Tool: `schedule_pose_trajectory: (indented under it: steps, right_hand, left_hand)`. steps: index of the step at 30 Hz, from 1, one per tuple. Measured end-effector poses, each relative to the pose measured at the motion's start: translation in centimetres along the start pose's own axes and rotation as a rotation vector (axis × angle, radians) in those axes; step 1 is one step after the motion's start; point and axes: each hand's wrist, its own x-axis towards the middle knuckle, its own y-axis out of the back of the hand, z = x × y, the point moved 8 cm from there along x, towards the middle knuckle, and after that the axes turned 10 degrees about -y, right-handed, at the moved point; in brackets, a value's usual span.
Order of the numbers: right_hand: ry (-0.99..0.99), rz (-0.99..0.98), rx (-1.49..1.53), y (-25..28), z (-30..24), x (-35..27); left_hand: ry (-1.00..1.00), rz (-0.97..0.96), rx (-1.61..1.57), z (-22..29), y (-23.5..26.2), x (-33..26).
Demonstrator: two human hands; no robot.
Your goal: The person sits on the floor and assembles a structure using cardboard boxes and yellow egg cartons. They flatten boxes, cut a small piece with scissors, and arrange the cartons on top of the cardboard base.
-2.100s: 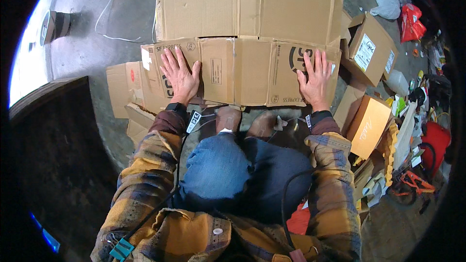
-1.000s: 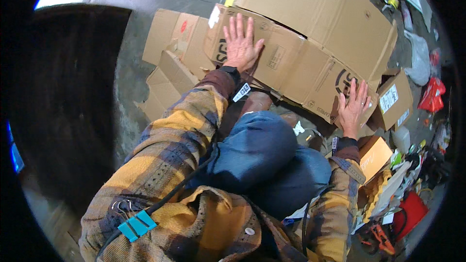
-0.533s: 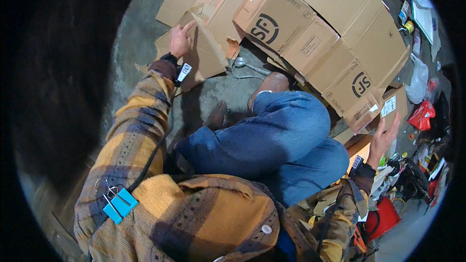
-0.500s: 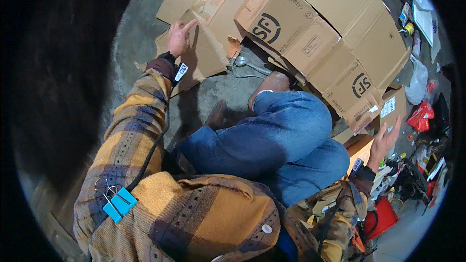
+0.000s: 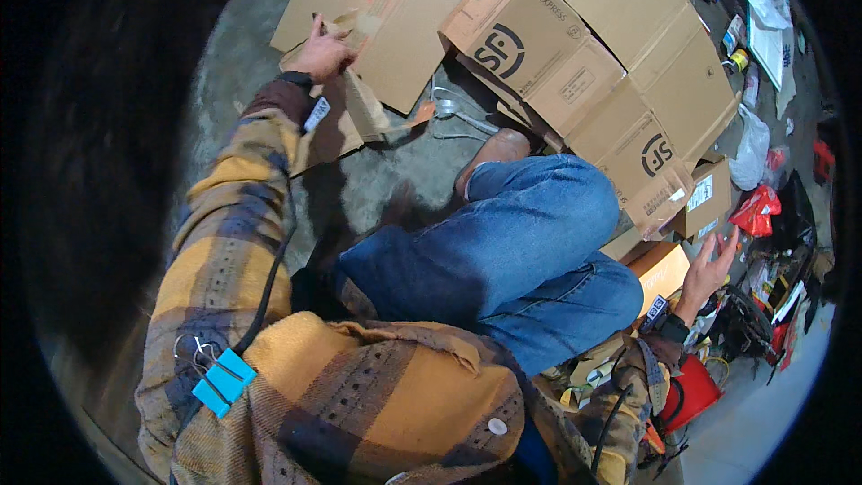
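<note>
A left hand (image 5: 325,57) meets torn cardboard (image 5: 361,108), grip unclear; the right hand (image 5: 708,277) spreads empty. Likely light, bendy, best held at a fold.

Premises: a utility space of the storeroom or workshop kind; which of the two cannot be told. The floor (image 5: 224,81) is hard, grey and scuffed, with the look of concrete. A large flattened carton (image 5: 584,81) is spread out low down, with a smaller cardboard sheet (image 5: 409,45) beside it. On the right side lies a heap of mixed odds and ends (image 5: 754,323); near it are a red plastic bag (image 5: 756,212), a whitish plastic bag (image 5: 748,157) and an orange box (image 5: 660,271).
</note>
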Motion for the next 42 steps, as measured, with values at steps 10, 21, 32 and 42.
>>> schedule_pose_trajectory:
  steps: [10, 21, 32, 42]
  right_hand:
    - [-0.088, -0.142, 0.384, -3.2, -2.6, 1.4]
    - [0.331, -0.842, 0.490, -3.5, -27.4, -1.2]
    - [0.474, -0.490, 0.985, 3.5, -41.0, 4.8]
    - [0.461, -0.213, 1.036, 11.6, -30.9, 9.2]
  left_hand:
    - [0.148, 0.124, -0.585, -5.8, 7.1, -15.2]
    - [0.110, 0.437, -0.565, -5.3, 24.7, -21.6]
    - [-0.403, 0.780, -0.723, 7.4, 40.8, -23.6]
    - [-0.018, 1.180, -0.828, -2.0, 35.8, -21.6]
